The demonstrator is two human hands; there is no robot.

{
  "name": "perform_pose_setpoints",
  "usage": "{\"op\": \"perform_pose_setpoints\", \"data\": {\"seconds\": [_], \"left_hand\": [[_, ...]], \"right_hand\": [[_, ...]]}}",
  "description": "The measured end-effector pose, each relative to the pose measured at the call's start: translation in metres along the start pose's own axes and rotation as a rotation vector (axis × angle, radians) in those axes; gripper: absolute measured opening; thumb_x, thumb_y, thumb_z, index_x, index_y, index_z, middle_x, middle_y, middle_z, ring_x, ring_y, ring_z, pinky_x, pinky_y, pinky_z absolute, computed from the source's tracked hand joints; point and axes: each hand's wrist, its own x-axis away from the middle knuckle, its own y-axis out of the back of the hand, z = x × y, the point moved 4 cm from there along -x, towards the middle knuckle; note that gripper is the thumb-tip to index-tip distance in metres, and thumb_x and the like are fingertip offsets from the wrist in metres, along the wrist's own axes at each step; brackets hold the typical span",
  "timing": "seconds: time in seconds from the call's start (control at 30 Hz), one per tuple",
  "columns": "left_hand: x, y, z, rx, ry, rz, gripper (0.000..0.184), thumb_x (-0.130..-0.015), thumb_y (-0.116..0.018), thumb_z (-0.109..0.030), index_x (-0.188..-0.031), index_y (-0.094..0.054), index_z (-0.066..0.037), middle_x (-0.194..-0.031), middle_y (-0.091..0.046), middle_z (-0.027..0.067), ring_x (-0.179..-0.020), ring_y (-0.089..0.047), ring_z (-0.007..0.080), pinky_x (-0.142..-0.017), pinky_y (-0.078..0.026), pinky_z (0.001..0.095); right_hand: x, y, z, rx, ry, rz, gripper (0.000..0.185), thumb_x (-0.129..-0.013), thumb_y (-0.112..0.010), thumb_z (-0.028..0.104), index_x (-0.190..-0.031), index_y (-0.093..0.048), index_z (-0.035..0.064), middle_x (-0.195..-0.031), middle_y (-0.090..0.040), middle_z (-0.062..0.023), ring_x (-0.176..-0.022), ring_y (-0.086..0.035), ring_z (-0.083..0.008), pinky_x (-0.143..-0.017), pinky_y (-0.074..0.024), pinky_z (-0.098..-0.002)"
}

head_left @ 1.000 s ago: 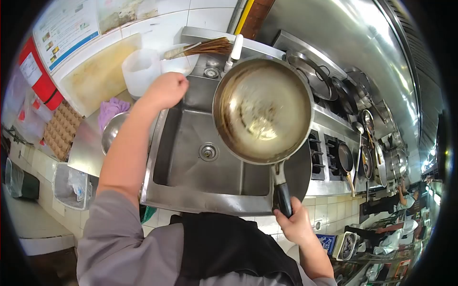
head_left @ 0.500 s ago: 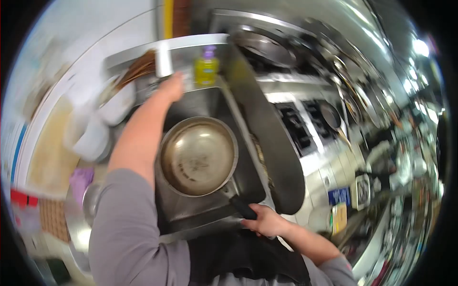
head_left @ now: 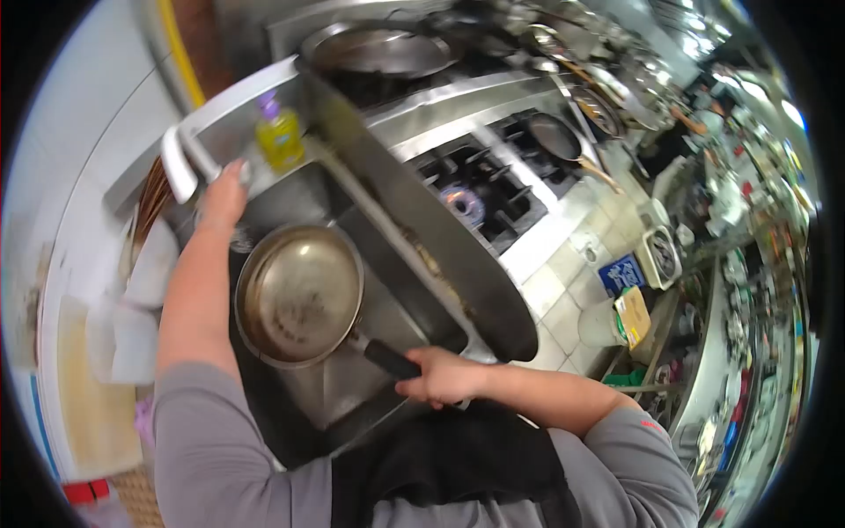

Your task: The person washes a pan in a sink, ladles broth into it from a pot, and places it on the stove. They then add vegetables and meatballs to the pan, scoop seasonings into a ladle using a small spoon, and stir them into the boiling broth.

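In the head view, the right hand [head_left: 444, 377] is closed around the black handle [head_left: 390, 359] of a round metal frying pan [head_left: 299, 295] over a grey steel sink [head_left: 400, 304]. The left hand [head_left: 226, 194], apart from it, is at a white-spouted faucet [head_left: 179, 167], its grip unclear.

I wear the one camera on my head; it looks forward and steeply down, past my black apron [head_left: 458, 449], onto the sink [head_left: 392, 308]. It is near enough to take in both forearms [head_left: 195, 299], my left hand [head_left: 226, 195] farther up the view, my right hand [head_left: 440, 377] lower and closer to my body. The scene sits aslant, with the stove [head_left: 480, 183] ahead of my right hand. The wide lens bends everything toward darkened corners. Well out to the right of that hand, the kitchen [head_left: 717, 273] seems to stretch away, though blur leaves its depth unclear.
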Motion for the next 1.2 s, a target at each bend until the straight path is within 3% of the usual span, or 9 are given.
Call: {"op": "perform_pose_setpoints", "data": {"seconds": [0.13, 0.23, 0.33, 0.5, 0.83, 0.93, 1.03, 1.1, 1.2], "left_hand": [[0.03, 0.011, 0.015, 0.026, -0.029, -0.017, 0.054, -0.086, -0.063, -0.017, -0.136, -0.046, -0.009, -0.131, -0.053, 0.02, -0.119, -0.053, 0.0378, -0.1, -0.044, 0.0425], [0.065, 0.064, -0.008, 0.152, 0.269, 0.08, 0.035, -0.09, -0.058, -0.028, -0.116, -0.064, -0.007, -0.11, -0.066, 0.0192, -0.102, -0.062, 0.0366, -0.089, -0.049, 0.0425], [0.103, 0.076, -0.026, 0.1, 0.17, 0.357, 0.026, -0.088, -0.057, -0.027, -0.102, -0.07, -0.008, -0.098, -0.069, 0.0173, -0.093, -0.065, 0.0347, -0.083, -0.051, 0.0419], [0.161, 0.073, -0.057, 0.141, 0.04, 0.475, 0.016, -0.08, -0.063, -0.021, -0.086, -0.072, -0.008, -0.082, -0.069, 0.0145, -0.079, -0.066, 0.032, -0.073, -0.051, 0.0426], [0.171, 0.006, -0.06, 0.037, 0.103, 0.357, 0.011, -0.074, -0.061, -0.013, -0.077, -0.071, -0.007, -0.08, -0.068, 0.0173, -0.077, -0.066, 0.0361, -0.07, -0.052, 0.0454], [0.169, -0.004, -0.063, -0.035, 0.032, 0.325, 0.011, -0.074, -0.062, -0.014, -0.074, -0.07, -0.007, -0.078, -0.067, 0.0192, -0.075, -0.065, 0.0376, -0.069, -0.052, 0.0474], [0.17, 0.005, -0.096, 0.165, -0.064, 0.352, 0.019, -0.078, -0.066, -0.023, -0.084, -0.067, -0.005, -0.081, -0.065, 0.02, -0.078, -0.063, 0.0385, -0.071, -0.049, 0.0481], [0.181, 0.001, -0.116, 0.287, -0.157, 0.422, 0.018, -0.079, -0.067, -0.021, -0.087, -0.07, -0.005, -0.082, -0.066, 0.0199, -0.079, -0.064, 0.0384, -0.073, -0.05, 0.0463], [0.176, 0.013, -0.103, 0.245, -0.069, 0.406, 0.02, -0.076, -0.071, -0.018, -0.089, -0.069, -0.003, -0.087, -0.067, 0.0214, -0.083, -0.063, 0.039, -0.076, -0.05, 0.0462]], "right_hand": [[-0.016, -0.003, 0.008, -0.097, -0.014, 0.011, 0.079, -0.086, -0.067, 0.026, -0.139, -0.026, -0.0156, -0.069, -0.059, -0.0079, -0.051, -0.056, -0.0141, -0.047, -0.0442, -0.0288], [-0.026, -0.009, 0.011, -0.111, 0.01, -0.088, 0.039, -0.086, -0.066, 0.022, -0.107, -0.048, -0.0053, -0.066, -0.056, -0.0053, -0.051, -0.054, -0.0124, -0.046, -0.0421, -0.0289], [-0.034, -0.01, 0.006, -0.12, 0.113, -0.119, 0.021, -0.087, -0.064, 0.018, -0.095, -0.053, 0.0015, -0.064, -0.054, -0.0031, -0.048, -0.052, -0.012, -0.045, -0.0425, -0.0286], [-0.033, -0.01, -0.006, -0.09, 0.19, -0.159, 0.019, -0.087, -0.064, 0.015, -0.094, -0.052, 0.002, -0.063, -0.053, -0.0018, -0.047, -0.051, -0.0109, -0.045, -0.0421, -0.0277], [-0.007, -0.013, 0.003, 0.041, 0.224, -0.247, 0.019, -0.087, -0.066, 0.016, -0.093, -0.053, 0.0029, -0.065, -0.049, 0.0009, -0.052, -0.05, -0.0075, -0.046, -0.0408, -0.0265], [-0.012, -0.011, 0.0, 0.245, 0.306, -0.24, 0.038, -0.085, -0.067, 0.023, -0.108, -0.054, -0.0035, -0.075, -0.061, -0.0088, -0.062, -0.06, -0.0183, -0.057, -0.0484, -0.0356], [0.008, -0.008, 0.012, 0.35, 0.218, -0.273, 0.051, -0.083, -0.067, 0.026, -0.118, -0.052, -0.0088, -0.085, -0.066, -0.0193, -0.077, -0.065, -0.0277, -0.07, -0.0508, -0.0407], [-0.01, -0.007, -0.007, 0.374, 0.494, -0.357, 0.042, -0.082, -0.067, 0.023, -0.11, -0.055, -0.0056, -0.082, -0.064, -0.0197, -0.08, -0.065, -0.0283, -0.07, -0.05, -0.0408], [-0.005, -0.014, -0.002, 0.249, 0.465, -0.277, 0.031, -0.08, -0.069, 0.02, -0.098, -0.055, -0.0013, -0.08, -0.063, -0.0177, -0.076, -0.064, -0.0303, -0.068, -0.0483, -0.0421]]}}
